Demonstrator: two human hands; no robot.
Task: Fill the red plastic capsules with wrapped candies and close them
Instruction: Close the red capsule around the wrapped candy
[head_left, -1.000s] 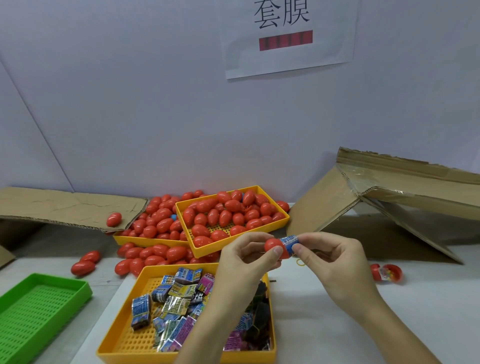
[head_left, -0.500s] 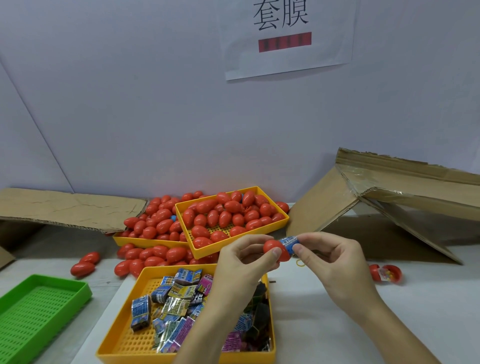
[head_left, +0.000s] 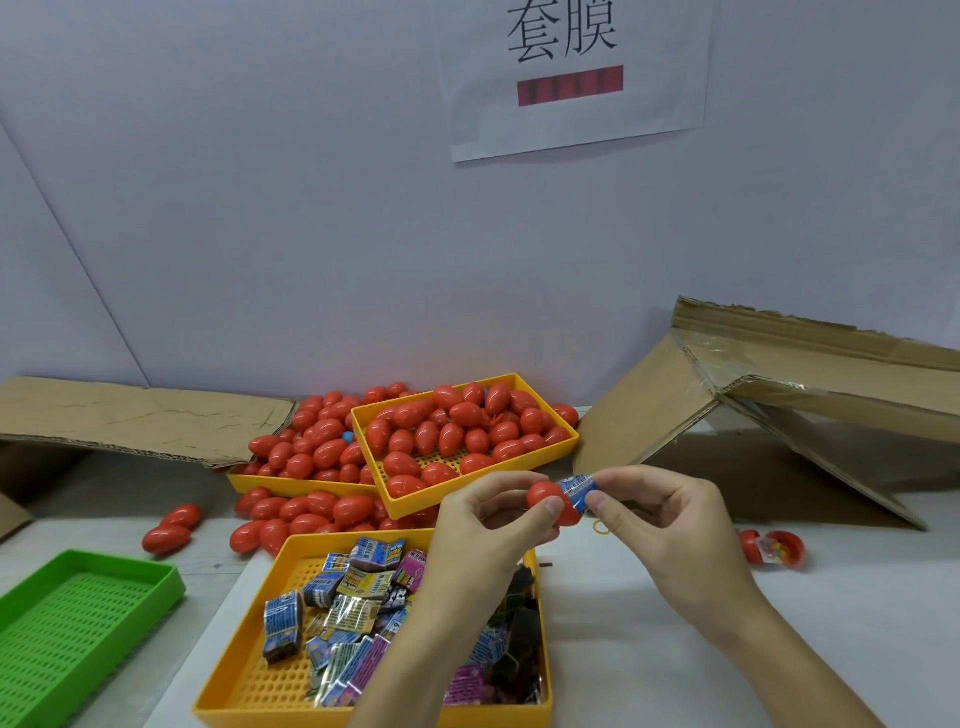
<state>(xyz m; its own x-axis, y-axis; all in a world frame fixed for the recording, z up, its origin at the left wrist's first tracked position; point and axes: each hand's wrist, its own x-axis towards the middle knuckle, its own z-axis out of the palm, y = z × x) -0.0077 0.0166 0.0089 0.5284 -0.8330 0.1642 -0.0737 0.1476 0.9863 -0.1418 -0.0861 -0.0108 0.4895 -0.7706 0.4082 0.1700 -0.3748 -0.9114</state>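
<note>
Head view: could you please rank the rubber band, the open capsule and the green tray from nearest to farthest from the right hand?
From the right hand:
1. Rubber band, on the table just under its thumb.
2. Open capsule, on the table to the right.
3. Green tray, far left edge.

Bright, even light; soft shadows (edges bend slightly).

Green tray (head_left: 78, 623) cut by left and bottom edges. Candy tray (head_left: 249, 696) front partly hidden behind left hand (head_left: 483, 540) forearm. Blue candy (head_left: 576, 491) mostly covered by fingers; print unreadable.
</note>
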